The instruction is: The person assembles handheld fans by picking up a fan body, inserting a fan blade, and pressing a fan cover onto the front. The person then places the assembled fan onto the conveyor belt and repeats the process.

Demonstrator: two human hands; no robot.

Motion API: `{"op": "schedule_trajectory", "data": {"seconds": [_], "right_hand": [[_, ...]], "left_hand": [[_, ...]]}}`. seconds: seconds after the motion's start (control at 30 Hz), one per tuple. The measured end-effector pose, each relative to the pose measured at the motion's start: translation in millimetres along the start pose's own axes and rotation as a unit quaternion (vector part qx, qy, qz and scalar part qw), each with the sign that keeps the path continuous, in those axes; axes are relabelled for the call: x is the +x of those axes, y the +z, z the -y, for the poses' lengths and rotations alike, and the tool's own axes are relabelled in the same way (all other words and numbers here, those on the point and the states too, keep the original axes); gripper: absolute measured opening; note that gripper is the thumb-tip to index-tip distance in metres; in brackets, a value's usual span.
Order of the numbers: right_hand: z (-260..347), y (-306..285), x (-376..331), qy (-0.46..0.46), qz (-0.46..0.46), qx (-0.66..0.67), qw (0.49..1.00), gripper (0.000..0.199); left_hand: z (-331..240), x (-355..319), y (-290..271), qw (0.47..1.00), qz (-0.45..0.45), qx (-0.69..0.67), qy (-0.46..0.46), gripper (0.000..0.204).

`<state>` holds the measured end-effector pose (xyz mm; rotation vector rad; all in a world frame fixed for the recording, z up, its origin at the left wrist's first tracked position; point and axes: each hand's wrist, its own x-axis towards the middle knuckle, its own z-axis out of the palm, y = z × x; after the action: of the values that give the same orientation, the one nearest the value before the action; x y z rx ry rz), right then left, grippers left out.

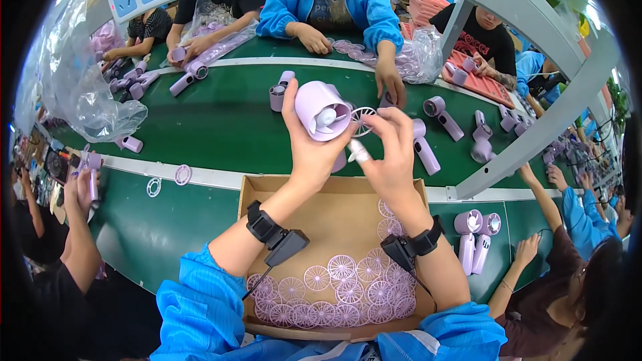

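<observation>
In our left hand [311, 152] we grip a lilac handheld fan [317, 99] by its round head, fingers spread around the housing, up in the air over the far edge of the cardboard box [351, 217]. The head is tilted so that its open front faces down toward us, and we can see the fan blades [326, 117] inside. Our right hand [393, 160] pinches a spoked round grille [364, 121] in its fingertips, just beside the open front; we cannot tell whether grille and housing touch. A white covering [359, 152] wraps one digit of that hand. Both our wrists carry black straps, the left strap [265, 224] and the right strap [428, 237], each with a small dark device on it. Below our forearms, the box holds a heap of lilac grilles [342, 267], thickest along its near side, with a few up its right side. To the right of the box, two lilac fans [470, 244] lie side by side on the green tabletop; well to its left lie a white ring [154, 187] and a lilac ring [182, 174]. Beyond a pale rail, more fans rest on the green work surface [221, 110], where a co-worker in a blue jacket [376, 13] reaches one hand down toward a small part.
</observation>
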<state>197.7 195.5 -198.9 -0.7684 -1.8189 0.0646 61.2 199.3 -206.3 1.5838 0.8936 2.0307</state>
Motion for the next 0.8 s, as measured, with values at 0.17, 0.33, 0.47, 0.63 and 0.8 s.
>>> {"op": "schedule_trajectory", "data": {"seconds": [0.17, 0.33, 0.47, 0.63, 0.8], "right_hand": [[8, -4, 3, -0.019, -0.018, -0.026, 0.999, 0.048], [2, -5, 5, -0.048, -0.032, -0.043, 0.997, 0.05], [2, -5, 5, -0.062, -0.032, -0.031, 0.997, 0.051], [7, -9, 9, -0.104, -0.017, -0.063, 0.992, 0.047], [7, -10, 5, -0.094, -0.016, -0.072, 0.993, 0.048]], "left_hand": [[-7, -6, 6, 0.998, -0.033, -0.031, -0.035, 0.1], [-14, -5, 7, 0.996, -0.024, -0.068, -0.045, 0.099], [-13, -7, 5, 0.997, -0.02, -0.068, -0.035, 0.098], [-8, -10, 2, 0.996, -0.006, 0.052, 0.079, 0.097], [-9, -11, 2, 0.993, 0.031, -0.01, 0.114, 0.095]]}}
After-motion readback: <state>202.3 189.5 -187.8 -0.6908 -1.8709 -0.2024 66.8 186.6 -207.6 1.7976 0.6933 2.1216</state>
